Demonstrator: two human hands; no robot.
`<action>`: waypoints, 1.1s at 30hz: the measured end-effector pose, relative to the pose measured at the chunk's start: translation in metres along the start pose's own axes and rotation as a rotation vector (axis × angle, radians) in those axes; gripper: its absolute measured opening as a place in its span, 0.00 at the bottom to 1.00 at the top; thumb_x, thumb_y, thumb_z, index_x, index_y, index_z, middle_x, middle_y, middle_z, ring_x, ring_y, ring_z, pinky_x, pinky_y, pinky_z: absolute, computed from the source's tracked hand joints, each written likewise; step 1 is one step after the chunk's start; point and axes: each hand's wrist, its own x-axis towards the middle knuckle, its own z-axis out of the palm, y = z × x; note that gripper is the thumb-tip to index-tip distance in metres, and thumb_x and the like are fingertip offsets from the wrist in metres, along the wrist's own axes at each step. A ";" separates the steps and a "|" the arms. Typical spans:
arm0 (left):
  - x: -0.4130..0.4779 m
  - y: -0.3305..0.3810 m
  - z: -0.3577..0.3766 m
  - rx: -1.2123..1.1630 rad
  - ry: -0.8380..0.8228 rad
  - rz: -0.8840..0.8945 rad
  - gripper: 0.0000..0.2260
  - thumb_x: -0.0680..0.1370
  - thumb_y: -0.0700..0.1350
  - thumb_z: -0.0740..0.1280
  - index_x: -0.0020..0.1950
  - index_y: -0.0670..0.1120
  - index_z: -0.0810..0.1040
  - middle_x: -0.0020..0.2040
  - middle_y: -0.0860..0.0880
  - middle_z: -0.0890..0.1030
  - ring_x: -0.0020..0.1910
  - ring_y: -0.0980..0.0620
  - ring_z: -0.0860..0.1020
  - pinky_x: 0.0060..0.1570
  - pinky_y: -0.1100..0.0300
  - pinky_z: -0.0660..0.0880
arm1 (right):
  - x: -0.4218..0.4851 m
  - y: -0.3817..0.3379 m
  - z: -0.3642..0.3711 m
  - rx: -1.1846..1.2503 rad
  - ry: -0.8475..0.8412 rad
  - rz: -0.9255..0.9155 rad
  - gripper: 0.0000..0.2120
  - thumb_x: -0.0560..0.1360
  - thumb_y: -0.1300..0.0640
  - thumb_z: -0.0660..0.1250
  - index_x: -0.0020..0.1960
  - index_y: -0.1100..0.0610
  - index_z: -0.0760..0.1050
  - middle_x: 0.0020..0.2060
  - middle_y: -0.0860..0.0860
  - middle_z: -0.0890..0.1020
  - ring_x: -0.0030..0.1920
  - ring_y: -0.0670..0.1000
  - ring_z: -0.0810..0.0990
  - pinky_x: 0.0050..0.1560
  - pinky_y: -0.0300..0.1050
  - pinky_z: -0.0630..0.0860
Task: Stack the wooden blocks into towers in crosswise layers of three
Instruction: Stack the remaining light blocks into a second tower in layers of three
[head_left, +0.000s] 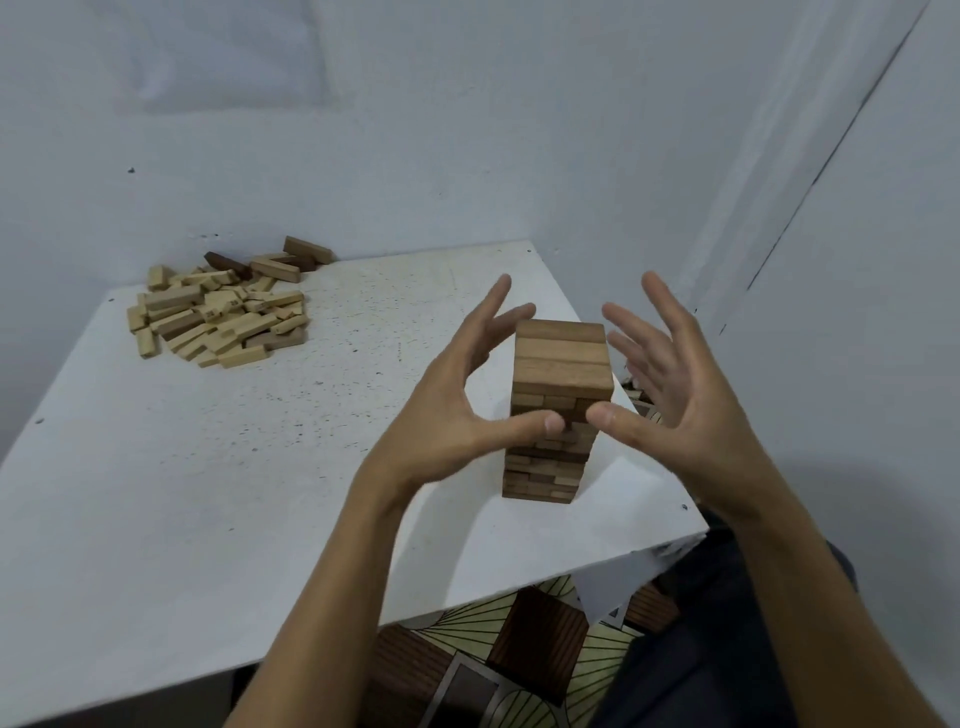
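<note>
— What are you watching?

— I'm looking down on the white table (208, 493). The tower (558, 410) is standing between my two hands. The pile of loose blocks (218, 312) is lying well beyond the left hand, out toward the far corner.

— And the hands?

— The left hand (467, 395) and the right hand (670, 379) are both spreading wide, fingers straight, holding nothing and flanking the tower's upper layers. The thumbs are hovering at its near face, and I cannot tell whether they're touching it.

— What's worrying you?

— I'm judging that a nudge from a thumb or palm could be pushing the top layers askew or toppling the stack. It's standing near the table edge on the right hand's side, so blocks could be dropping to the floor (519, 649).

— Any containers?

— I'm seeing none. The blocks are lying bare on the table.
</note>
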 end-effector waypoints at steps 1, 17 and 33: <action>0.004 0.000 -0.005 0.000 -0.023 0.000 0.50 0.67 0.55 0.77 0.81 0.58 0.51 0.75 0.58 0.68 0.74 0.60 0.65 0.76 0.48 0.60 | 0.003 0.000 -0.005 0.002 -0.037 -0.006 0.50 0.67 0.47 0.77 0.78 0.37 0.49 0.74 0.39 0.67 0.74 0.41 0.64 0.76 0.50 0.60; 0.024 -0.002 -0.016 -0.019 -0.117 0.017 0.50 0.68 0.45 0.79 0.81 0.54 0.51 0.64 0.54 0.78 0.67 0.58 0.74 0.72 0.59 0.65 | 0.018 0.007 -0.008 -0.019 -0.098 -0.031 0.49 0.68 0.58 0.76 0.80 0.45 0.50 0.64 0.48 0.78 0.70 0.50 0.72 0.74 0.55 0.65; 0.024 -0.005 -0.016 -0.018 -0.111 0.004 0.48 0.68 0.45 0.79 0.81 0.56 0.53 0.64 0.52 0.78 0.67 0.57 0.75 0.73 0.56 0.65 | 0.021 0.009 -0.008 0.008 -0.087 -0.011 0.49 0.67 0.51 0.77 0.79 0.43 0.53 0.63 0.50 0.78 0.69 0.53 0.74 0.72 0.61 0.66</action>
